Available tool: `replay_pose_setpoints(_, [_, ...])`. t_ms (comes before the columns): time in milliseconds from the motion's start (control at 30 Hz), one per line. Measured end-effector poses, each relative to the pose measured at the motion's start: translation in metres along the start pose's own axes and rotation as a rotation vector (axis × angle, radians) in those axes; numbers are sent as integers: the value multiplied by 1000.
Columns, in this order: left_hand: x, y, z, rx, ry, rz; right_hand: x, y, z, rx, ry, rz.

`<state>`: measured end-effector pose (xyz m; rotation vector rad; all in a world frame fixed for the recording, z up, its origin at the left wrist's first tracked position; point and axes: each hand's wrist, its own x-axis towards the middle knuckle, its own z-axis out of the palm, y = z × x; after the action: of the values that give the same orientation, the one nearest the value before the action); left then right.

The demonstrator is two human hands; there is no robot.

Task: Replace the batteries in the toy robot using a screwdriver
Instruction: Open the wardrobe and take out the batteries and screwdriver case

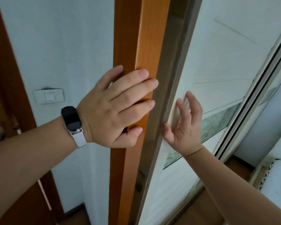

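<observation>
Left hand [113, 108] is pressing spread fingers on an orange wooden frame [146, 38]; toy robot and screwdriver are not showing.
Right hand [186, 125], at three o'clock, is laying loosely spread fingers against the white sliding panel [209, 62]. Pushing evenly, fingers clear of the frame, is likely proving safest.

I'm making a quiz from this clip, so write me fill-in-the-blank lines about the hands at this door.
The left hand lies flat on the ____ wooden frame.
A black band sits on the ____ wrist.
The right hand spreads its fingers before the ____ door panel.
The light switch is mounted on the pale ____.
Missing words: orange; left; white; wall.
</observation>
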<state>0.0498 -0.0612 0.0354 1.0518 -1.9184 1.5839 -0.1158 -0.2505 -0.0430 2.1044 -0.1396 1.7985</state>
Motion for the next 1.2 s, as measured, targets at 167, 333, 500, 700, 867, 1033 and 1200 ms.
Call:
replay_pose_setpoints(167, [11,17,-21,81,-190,-59,-6,26,-3,6,-3,4])
replay_pose_setpoints(333, [60,52,-25,177,-246,-151,-10,49,-9,0,-48,6])
replay_pose_setpoints(500, [96,81,17,104,-223,-400,-17,68,-19,-54,-127,103])
replay_pose_setpoints(700, [102,100,110,-32,-164,-845,-41,74,-19,-47,-211,137])
replay_pose_setpoints(867, [93,97,165,-227,-3,-817,-40,79,-20,-12,-172,168])
replay_pose_setpoints(1033, [102,87,186,-289,114,-655,-48,89,-16,11,-162,223])
replay_pose_setpoints(1200, [109,90,213,-301,192,-574,-59,112,-10,17,-151,222])
